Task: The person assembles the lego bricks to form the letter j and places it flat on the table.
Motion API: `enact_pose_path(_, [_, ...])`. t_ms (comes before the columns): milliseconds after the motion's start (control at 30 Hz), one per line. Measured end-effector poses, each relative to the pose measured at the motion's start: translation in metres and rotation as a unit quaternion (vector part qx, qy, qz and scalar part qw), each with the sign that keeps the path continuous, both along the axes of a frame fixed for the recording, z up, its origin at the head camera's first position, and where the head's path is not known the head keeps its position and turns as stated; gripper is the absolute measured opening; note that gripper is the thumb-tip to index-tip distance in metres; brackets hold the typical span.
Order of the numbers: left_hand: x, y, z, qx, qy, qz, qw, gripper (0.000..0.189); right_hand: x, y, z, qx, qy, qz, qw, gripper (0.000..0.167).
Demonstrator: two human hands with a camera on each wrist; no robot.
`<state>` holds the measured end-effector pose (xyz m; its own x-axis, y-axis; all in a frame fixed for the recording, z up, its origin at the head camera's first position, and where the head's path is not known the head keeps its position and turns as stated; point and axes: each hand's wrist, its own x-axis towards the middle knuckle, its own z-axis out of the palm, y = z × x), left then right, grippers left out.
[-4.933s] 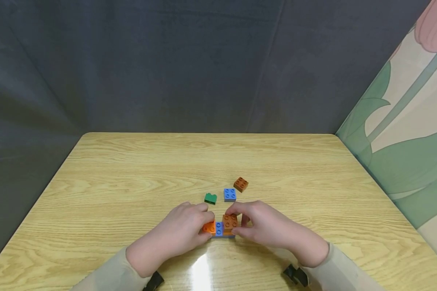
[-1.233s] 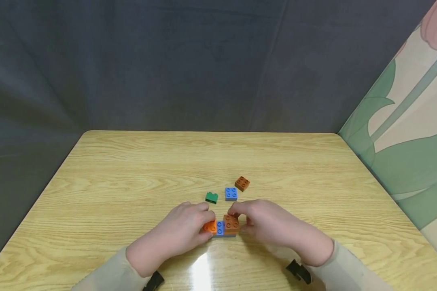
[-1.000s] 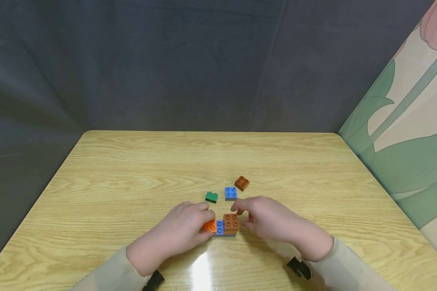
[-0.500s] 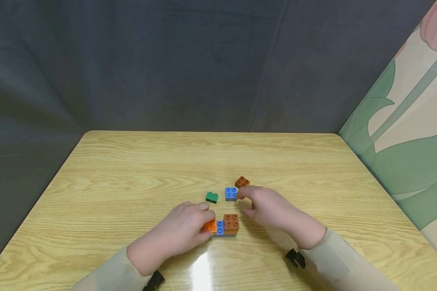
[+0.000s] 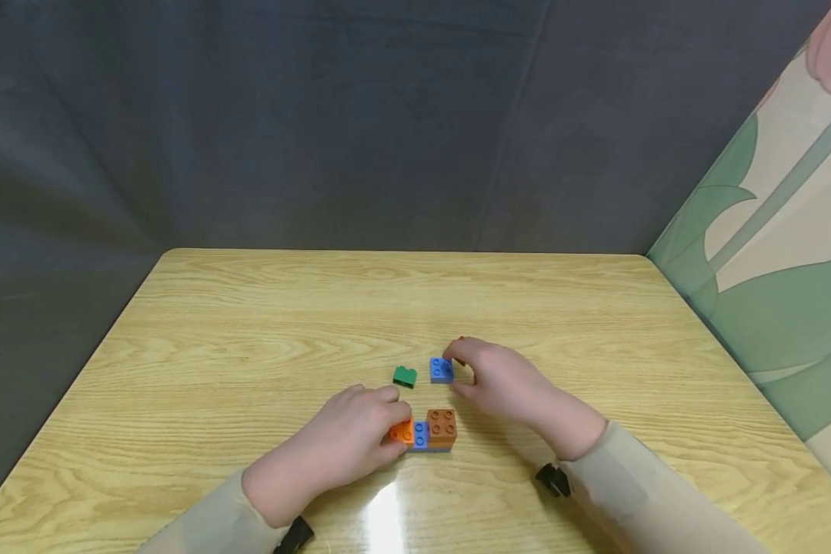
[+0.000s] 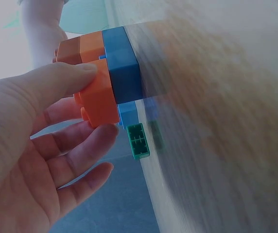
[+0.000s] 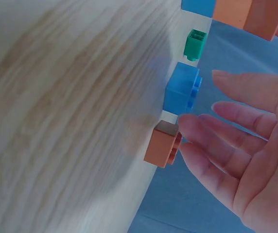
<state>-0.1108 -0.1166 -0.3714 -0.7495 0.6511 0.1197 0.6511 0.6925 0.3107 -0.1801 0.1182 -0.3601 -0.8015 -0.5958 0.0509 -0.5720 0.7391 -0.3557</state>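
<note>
Left hand (image 5: 352, 432) pinches orange brick (image 6: 101, 97) | right hand (image 5: 502, 385) unclenched beside loose blue brick (image 5: 441, 371)

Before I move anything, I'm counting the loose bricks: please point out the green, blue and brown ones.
Green brick (image 6: 138, 141): left wrist view, on its hollow underside.
Loose blue brick (image 5: 440, 369): head view, on its studded top.
Loose brown brick (image 7: 159, 148): right wrist view, on its smooth side.

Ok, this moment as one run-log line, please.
left hand: pinches orange brick on blue base; right hand: empty, near blue brick and brown brick; green brick: untouched
</note>
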Motion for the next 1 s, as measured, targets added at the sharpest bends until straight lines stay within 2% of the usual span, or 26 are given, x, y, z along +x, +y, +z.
enact_pose_path(600, [0.0,0.0,0.0,-0.003,0.006,-0.002,1.0,0.015,-0.013,-0.011,-0.014,0.037,-0.015,-0.007,0.9992,0.035])
enact_pose_path(1000, [-0.001,0.0,0.0,-0.009,0.003,-0.001,1.0,0.015,-0.016,-0.017,-0.016,0.079,-0.009,-0.003,0.9968,0.032])
